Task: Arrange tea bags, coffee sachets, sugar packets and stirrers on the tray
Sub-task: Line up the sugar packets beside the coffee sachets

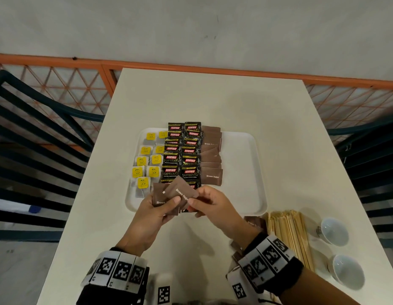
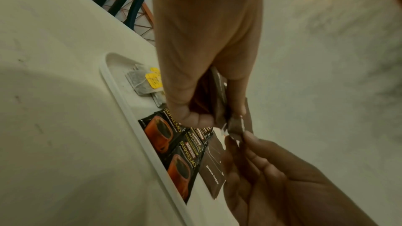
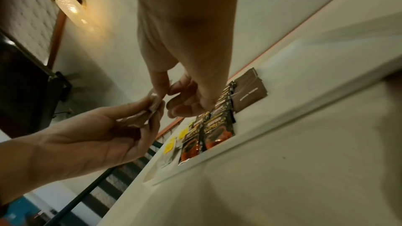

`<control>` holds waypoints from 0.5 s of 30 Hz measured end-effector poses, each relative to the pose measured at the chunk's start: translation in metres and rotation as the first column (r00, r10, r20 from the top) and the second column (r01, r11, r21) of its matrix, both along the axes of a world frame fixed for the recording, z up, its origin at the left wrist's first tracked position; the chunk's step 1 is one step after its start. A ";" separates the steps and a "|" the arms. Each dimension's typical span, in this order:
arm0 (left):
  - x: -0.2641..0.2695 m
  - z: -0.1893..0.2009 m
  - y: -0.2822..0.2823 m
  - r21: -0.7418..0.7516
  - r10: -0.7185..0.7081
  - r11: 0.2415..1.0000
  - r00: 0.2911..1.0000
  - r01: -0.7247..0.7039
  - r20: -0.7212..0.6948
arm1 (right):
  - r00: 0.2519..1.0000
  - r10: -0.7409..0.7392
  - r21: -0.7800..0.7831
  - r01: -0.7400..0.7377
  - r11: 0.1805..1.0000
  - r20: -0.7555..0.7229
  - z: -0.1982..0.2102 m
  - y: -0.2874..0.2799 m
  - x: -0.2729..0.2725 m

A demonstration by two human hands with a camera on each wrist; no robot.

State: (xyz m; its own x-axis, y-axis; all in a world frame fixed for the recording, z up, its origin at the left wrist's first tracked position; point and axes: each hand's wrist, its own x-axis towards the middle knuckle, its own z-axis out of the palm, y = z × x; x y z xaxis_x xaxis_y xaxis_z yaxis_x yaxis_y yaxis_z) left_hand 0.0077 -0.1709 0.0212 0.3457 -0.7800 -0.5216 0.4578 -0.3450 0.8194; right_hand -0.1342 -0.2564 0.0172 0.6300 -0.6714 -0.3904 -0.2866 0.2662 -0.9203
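Observation:
A white tray point(image 1: 241, 155) holds yellow-tagged tea bags point(image 1: 147, 164) on its left, two columns of black coffee sachets point(image 1: 182, 155) in the middle, and a column of brown sugar packets point(image 1: 212, 159) beside them. My left hand point(image 1: 156, 208) grips a small stack of brown sugar packets point(image 1: 167, 198) above the tray's near edge. My right hand point(image 1: 209, 203) pinches the corner of the top packet point(image 1: 182, 192). In the left wrist view the stack point(image 2: 217, 102) sits between my thumb and fingers. Wooden stirrers point(image 1: 290, 236) lie on the table to the right.
Two white cups point(image 1: 334, 231) point(image 1: 347, 271) lie at the table's right edge. More brown packets point(image 1: 255, 223) rest left of the stirrers. Dark chairs point(image 1: 37, 139) flank the table point(image 1: 213, 102); an orange lattice railing point(image 1: 59, 84) runs behind it.

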 end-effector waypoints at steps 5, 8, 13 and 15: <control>0.004 -0.003 0.006 0.029 0.033 0.999 0.995 -0.031 -0.093 | 0.983 -0.181 0.142 0.174 0.974 0.040 -0.007 -0.018 -0.018; 0.006 -0.001 0.007 0.028 0.068 0.998 0.986 -0.064 -0.154 | 0.956 -0.291 0.070 0.292 0.954 -0.029 -0.012 -0.035 -0.032; 0.005 0.002 0.006 -0.023 0.053 0.998 0.975 -0.059 -0.214 | 0.904 -0.352 -0.188 0.313 0.931 -0.241 -0.029 -0.056 -0.045; 0.004 0.003 0.005 -0.029 0.046 0.998 0.977 -0.053 -0.210 | 0.896 -0.342 -0.229 0.284 0.931 -0.283 -0.036 -0.059 -0.043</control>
